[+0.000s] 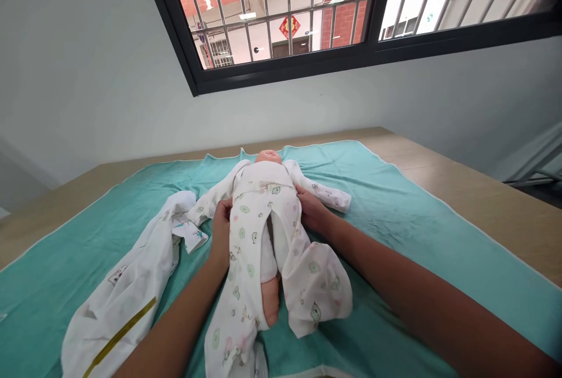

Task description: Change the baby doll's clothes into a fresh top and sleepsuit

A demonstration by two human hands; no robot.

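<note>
A baby doll (268,157) lies on its back, dressed in a white romper (251,232) with small green and pink prints. Its sleeves stretch out to both sides, and the romper's legs are parted so that one bare doll leg (269,302) shows between them. My left hand (222,223) is closed on the romper's left side at the waist, its fingers partly hidden behind the fabric. On the opposite side my right hand (311,208) grips the romper at the waist, with the fingertips tucked out of sight.
Left of the doll lies a crumpled white garment (132,284) with a yellow-brown stripe. Everything rests on a teal cloth (395,237) spread over a wooden table (439,173). Behind stands a wall with a dark-framed, barred window (285,65).
</note>
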